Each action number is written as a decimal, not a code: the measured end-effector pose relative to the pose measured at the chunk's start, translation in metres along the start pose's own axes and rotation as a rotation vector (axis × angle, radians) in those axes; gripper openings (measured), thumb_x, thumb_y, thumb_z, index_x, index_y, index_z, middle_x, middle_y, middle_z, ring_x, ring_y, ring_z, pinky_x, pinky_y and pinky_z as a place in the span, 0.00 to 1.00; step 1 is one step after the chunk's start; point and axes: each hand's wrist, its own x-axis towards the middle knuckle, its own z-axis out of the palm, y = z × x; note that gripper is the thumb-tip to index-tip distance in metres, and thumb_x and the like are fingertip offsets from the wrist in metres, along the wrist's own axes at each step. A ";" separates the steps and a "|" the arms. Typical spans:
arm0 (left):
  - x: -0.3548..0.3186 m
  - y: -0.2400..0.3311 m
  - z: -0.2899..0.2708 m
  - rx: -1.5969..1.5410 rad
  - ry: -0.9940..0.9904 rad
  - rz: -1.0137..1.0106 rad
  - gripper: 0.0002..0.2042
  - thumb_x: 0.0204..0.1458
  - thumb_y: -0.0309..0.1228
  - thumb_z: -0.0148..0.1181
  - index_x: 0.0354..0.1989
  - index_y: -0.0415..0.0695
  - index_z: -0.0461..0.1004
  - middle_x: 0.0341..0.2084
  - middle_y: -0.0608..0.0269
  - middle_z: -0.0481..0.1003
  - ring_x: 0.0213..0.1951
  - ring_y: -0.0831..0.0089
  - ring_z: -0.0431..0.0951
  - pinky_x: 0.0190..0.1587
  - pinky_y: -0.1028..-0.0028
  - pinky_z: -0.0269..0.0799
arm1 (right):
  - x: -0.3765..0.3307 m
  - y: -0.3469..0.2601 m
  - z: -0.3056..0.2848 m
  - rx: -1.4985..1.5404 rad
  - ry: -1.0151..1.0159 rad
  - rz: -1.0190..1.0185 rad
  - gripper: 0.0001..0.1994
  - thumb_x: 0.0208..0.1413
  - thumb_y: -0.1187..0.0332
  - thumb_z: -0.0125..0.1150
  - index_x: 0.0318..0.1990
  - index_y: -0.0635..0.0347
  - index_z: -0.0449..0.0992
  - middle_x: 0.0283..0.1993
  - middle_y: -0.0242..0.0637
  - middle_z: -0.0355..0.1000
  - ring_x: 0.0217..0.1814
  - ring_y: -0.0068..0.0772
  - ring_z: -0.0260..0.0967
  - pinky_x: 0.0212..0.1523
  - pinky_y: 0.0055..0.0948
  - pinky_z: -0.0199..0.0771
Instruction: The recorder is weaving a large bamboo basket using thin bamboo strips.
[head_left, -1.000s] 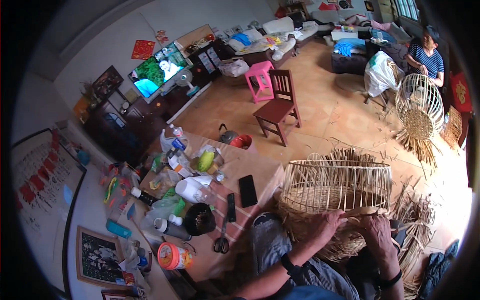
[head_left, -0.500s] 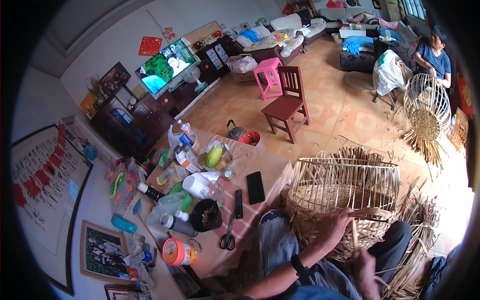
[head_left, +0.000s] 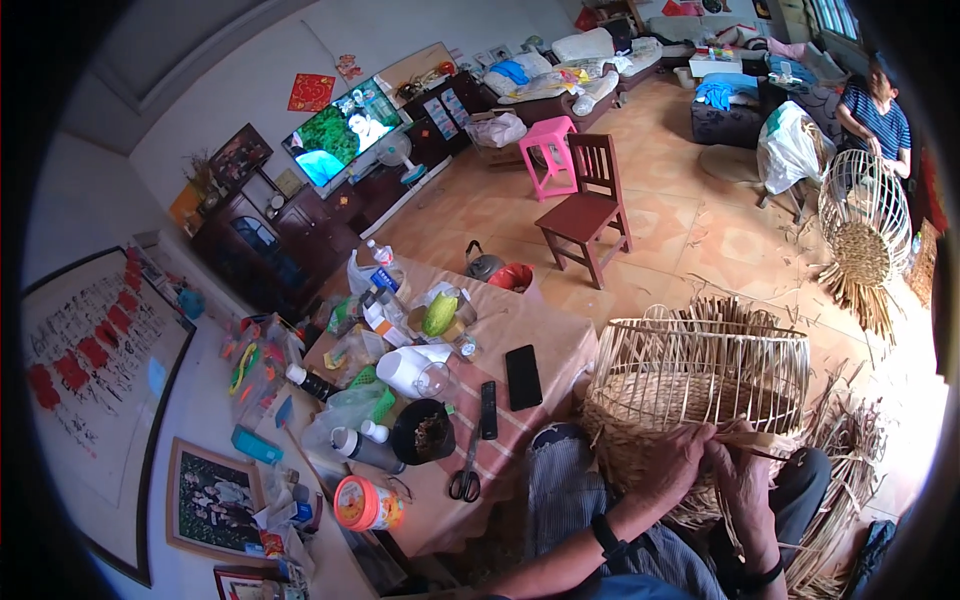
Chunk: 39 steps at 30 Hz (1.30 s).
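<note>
A half-woven straw basket with upright bare ribs rests against my lap, between my knees. My left hand is closed at the near side of its weave, fingertips pinching a flat straw strip that runs off to the right. Right beside it, my right hand is also closed on the straw, its fingers meeting those of the left. The exact grip of the fingertips is partly hidden by the hands.
Bundled straw lies to the right of the basket. On the left, a cluttered table holds scissors, a phone and a dark bowl. A red chair stands ahead. A seated person handles another basket.
My right hand has risen from below the basket's near side to meet my left hand at the straw. The view has shifted slightly, moving the scene a little rightward.
</note>
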 end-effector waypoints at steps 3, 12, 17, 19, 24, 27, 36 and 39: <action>0.004 0.004 -0.001 0.023 0.018 0.041 0.09 0.56 0.22 0.57 0.45 0.39 0.73 0.35 0.50 0.79 0.41 0.51 0.80 0.46 0.57 0.76 | 0.014 0.027 0.007 0.325 0.019 0.071 0.05 0.64 0.75 0.66 0.41 0.65 0.74 0.37 0.33 0.73 0.37 0.20 0.68 0.38 0.26 0.71; 0.000 0.010 -0.022 -0.030 -0.159 0.033 0.22 0.59 0.22 0.53 0.63 0.39 0.69 0.48 0.46 0.79 0.53 0.53 0.79 0.57 0.59 0.74 | 0.019 0.057 -0.008 0.402 0.152 0.185 0.08 0.56 0.80 0.71 0.39 0.65 0.76 0.40 0.33 0.73 0.41 0.23 0.73 0.42 0.23 0.74; -0.012 0.004 -0.027 0.251 -0.203 0.265 0.27 0.60 0.22 0.49 0.70 0.36 0.63 0.58 0.46 0.74 0.61 0.56 0.75 0.68 0.61 0.68 | 0.032 0.034 -0.018 0.347 0.122 0.375 0.07 0.58 0.75 0.72 0.37 0.67 0.78 0.32 0.31 0.77 0.31 0.22 0.73 0.33 0.24 0.75; -0.020 0.001 -0.021 0.406 -0.255 0.289 0.27 0.60 0.25 0.49 0.69 0.34 0.64 0.61 0.47 0.72 0.64 0.58 0.72 0.72 0.61 0.63 | 0.034 0.031 -0.018 0.328 0.125 0.326 0.07 0.60 0.72 0.70 0.35 0.67 0.78 0.29 0.31 0.77 0.28 0.21 0.73 0.30 0.24 0.74; -0.027 0.011 -0.012 0.582 -0.271 0.289 0.27 0.59 0.27 0.49 0.67 0.32 0.65 0.61 0.44 0.71 0.65 0.56 0.71 0.74 0.60 0.60 | 0.043 0.012 -0.029 -0.081 -0.144 -0.074 0.05 0.57 0.77 0.67 0.36 0.69 0.77 0.33 0.43 0.78 0.33 0.36 0.77 0.34 0.32 0.76; -0.030 0.012 -0.004 0.614 -0.193 0.283 0.26 0.58 0.28 0.50 0.65 0.30 0.66 0.59 0.42 0.71 0.63 0.53 0.71 0.73 0.59 0.61 | 0.046 0.010 -0.029 -0.133 -0.208 -0.172 0.05 0.54 0.78 0.68 0.37 0.67 0.77 0.38 0.46 0.78 0.39 0.46 0.78 0.40 0.36 0.77; -0.009 0.008 0.001 0.416 -0.198 0.119 0.14 0.53 0.23 0.53 0.48 0.35 0.76 0.46 0.50 0.74 0.52 0.55 0.75 0.59 0.59 0.72 | 0.035 0.030 -0.012 -0.388 -0.040 -0.324 0.06 0.48 0.76 0.69 0.34 0.60 0.79 0.32 0.45 0.71 0.34 0.52 0.73 0.35 0.45 0.72; -0.003 0.007 -0.013 0.091 -0.224 -0.019 0.11 0.54 0.22 0.53 0.44 0.37 0.78 0.46 0.52 0.75 0.52 0.55 0.75 0.57 0.59 0.72 | 0.034 0.019 -0.013 -0.498 0.053 -0.413 0.05 0.48 0.74 0.70 0.32 0.60 0.79 0.31 0.43 0.68 0.33 0.51 0.72 0.34 0.46 0.70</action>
